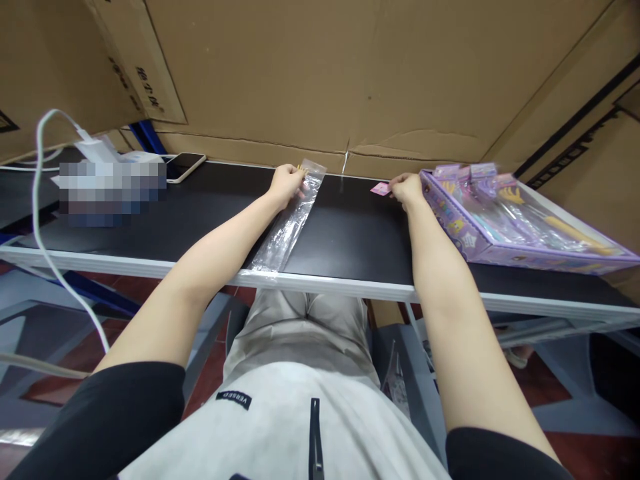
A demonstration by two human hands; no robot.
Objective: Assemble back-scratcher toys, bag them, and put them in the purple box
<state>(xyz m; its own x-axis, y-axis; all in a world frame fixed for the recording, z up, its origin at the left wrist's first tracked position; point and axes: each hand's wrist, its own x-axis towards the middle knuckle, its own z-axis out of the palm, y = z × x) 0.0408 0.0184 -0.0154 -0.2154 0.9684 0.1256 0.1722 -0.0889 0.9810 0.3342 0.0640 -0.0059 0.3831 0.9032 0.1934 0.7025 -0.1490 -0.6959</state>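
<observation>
A long clear plastic bag (pixel 287 227) lies on the black tabletop (pixel 345 233), running from the front edge to the back. My left hand (pixel 286 184) is closed on the bag's far end, near its sealed top. My right hand (pixel 407 188) pinches a small pink card (pixel 381 189) just above the table, next to the left end of a purple box (pixel 480 227). The box holds several packaged toy items in clear wrap.
Brown cardboard sheets (pixel 320 73) wall off the back of the table. At the far left lie a phone (pixel 184 164), a white charger with a cable (pixel 50 200) and a blurred-out item. The table's white front edge (pixel 325 283) crosses above my lap.
</observation>
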